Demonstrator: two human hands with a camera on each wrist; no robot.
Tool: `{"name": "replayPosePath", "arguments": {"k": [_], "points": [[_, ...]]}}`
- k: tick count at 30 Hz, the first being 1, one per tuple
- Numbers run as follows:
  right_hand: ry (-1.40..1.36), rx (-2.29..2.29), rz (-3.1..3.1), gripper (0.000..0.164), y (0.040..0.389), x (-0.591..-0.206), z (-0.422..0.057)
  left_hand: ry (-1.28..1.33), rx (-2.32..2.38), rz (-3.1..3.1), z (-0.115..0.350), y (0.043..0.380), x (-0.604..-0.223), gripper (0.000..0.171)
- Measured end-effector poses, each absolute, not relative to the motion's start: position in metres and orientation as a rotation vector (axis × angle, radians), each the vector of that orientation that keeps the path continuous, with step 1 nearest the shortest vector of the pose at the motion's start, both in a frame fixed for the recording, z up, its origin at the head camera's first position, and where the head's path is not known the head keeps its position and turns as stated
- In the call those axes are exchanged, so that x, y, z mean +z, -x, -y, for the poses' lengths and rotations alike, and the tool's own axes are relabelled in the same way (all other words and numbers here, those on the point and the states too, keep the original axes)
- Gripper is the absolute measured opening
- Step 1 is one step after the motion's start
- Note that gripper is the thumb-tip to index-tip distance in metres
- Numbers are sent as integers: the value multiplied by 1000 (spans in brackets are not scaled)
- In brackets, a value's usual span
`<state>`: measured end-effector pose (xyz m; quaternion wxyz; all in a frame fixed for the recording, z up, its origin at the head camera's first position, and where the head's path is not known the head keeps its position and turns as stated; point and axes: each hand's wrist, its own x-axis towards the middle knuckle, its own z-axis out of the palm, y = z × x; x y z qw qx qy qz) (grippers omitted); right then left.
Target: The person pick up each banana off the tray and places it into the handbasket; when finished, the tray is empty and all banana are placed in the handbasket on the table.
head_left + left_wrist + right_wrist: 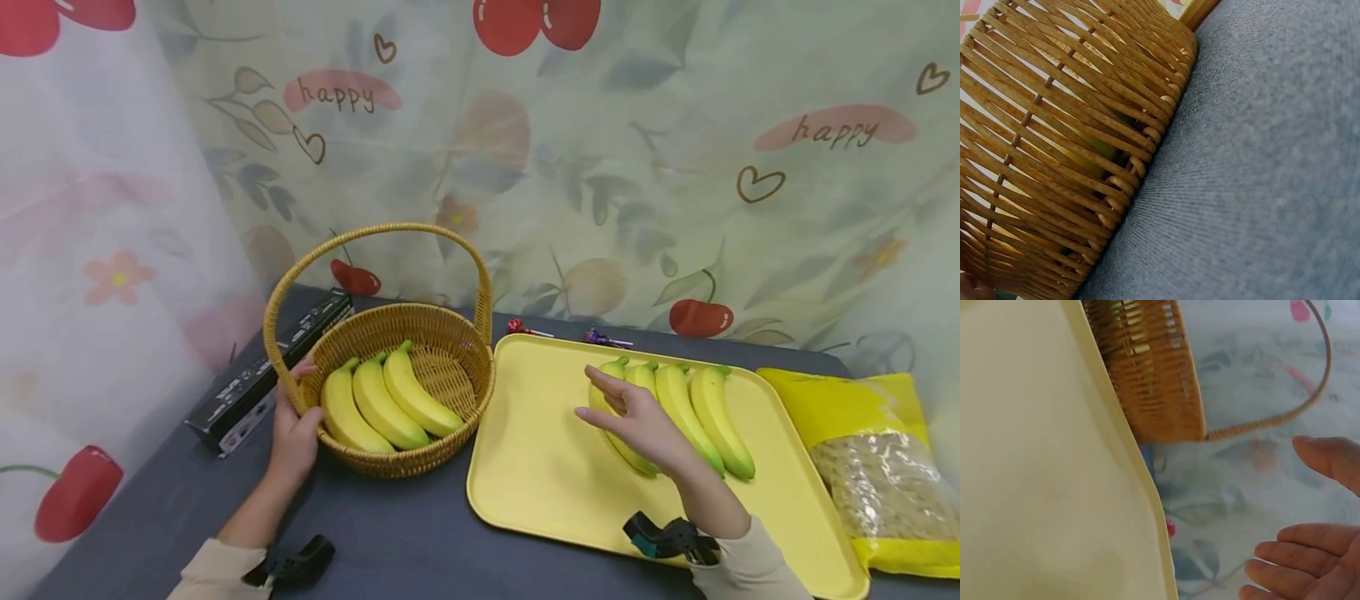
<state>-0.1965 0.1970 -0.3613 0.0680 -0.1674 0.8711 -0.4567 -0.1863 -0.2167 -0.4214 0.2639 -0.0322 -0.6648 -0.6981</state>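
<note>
My left hand (295, 433) grips the left side of a wicker basket (408, 462), its thumb at the rim near the foot of the tall handle. Three yellow bananas (381, 404) lie side by side inside. In the left wrist view the woven basket wall (1054, 125) fills the left half, with yellow-green showing through its gaps. Over the yellow tray (540, 475), my right hand (641, 421) is held with straight fingers and thumb apart, nothing between them. It partly covers several bananas (693, 417) on the tray. The right wrist view shows that hand (1316, 562) with its palm empty.
A black box (273, 375) lies left of the basket. Two lollipops, one red (517, 327) and one purple (600, 337), lie behind the tray. A yellow bag with a transparent window (881, 475) rests at the tray's right edge. Printed cloth (600, 167) hangs behind the table.
</note>
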Motion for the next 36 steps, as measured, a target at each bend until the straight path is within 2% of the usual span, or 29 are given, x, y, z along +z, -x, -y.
{"name": "replayPosePath", "arguments": {"k": [12,18,36], "points": [[304,-1448,-2683,74,208,-382,-223,59,-1892,1825,216,186,-420,52],[315,-1447,-2685,71,216,-398,-224,58,-1867,1834,217,186,-420,52],[347,-1386,-2787,63,220,-411,-216,48,-1871,1863,217,185,-418,51]]}}
